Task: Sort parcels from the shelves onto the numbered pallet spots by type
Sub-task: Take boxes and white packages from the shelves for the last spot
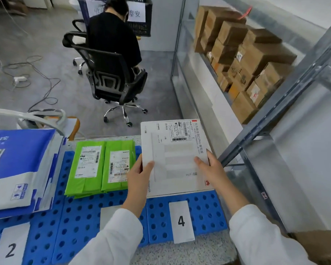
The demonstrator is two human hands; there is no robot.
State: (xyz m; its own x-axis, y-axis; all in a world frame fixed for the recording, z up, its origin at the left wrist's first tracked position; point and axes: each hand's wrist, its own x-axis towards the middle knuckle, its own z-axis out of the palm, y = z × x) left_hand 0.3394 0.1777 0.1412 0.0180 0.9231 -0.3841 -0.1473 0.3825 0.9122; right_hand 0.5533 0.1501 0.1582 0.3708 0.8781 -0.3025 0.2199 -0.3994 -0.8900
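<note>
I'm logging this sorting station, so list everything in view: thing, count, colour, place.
white box: 1, white, held over the pallet behind the 4 card
green mailers: 2, green, side by side on the pallet, left of the box
blue-and-white parcels: stack, count unclear, far left
pallet: blue, perforated, bottom
number cards: 2 readable, white, marked 2 and 4
cardboard boxes: many, brown, on the right shelf
shelf: 1, grey metal, right
seated person: 1, black top, on a black office chair
cables: several, on the floor
left hand: gripping the box
right hand: gripping the box
</note>
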